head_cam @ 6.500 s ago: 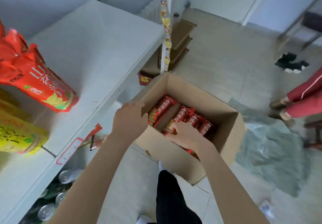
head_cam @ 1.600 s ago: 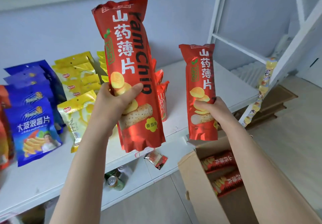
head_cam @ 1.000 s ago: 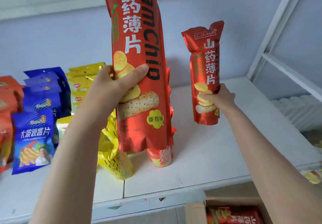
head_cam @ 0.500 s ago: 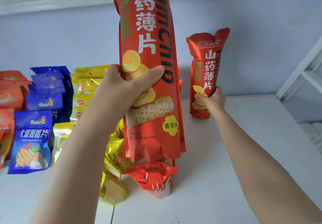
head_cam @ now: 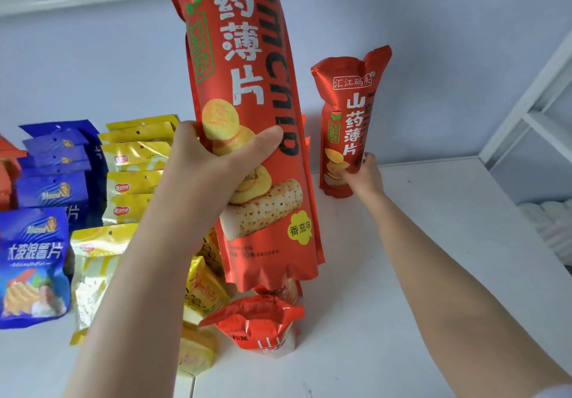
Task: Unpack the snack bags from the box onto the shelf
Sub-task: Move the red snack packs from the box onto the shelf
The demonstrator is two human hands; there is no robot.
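Red yam-chip bag (head_cam: 348,125) upright in right hand (head_cam: 362,178), white shelf (head_cam: 433,243)

Hands: two, left hand (head_cam: 213,178) and right hand (head_cam: 360,178).
Red yam chip bags, held: two, large bag (head_cam: 247,103) centre frame, smaller bag (head_cam: 346,125) right of centre.
Blue bags (head_cam: 34,261), left: several, count unclear.
Yellow bags (head_cam: 136,162): several.

Two bare forearms, no sleeves, watch or rings; left hand (head_cam: 210,175), right hand (head_cam: 362,178) ungloved.
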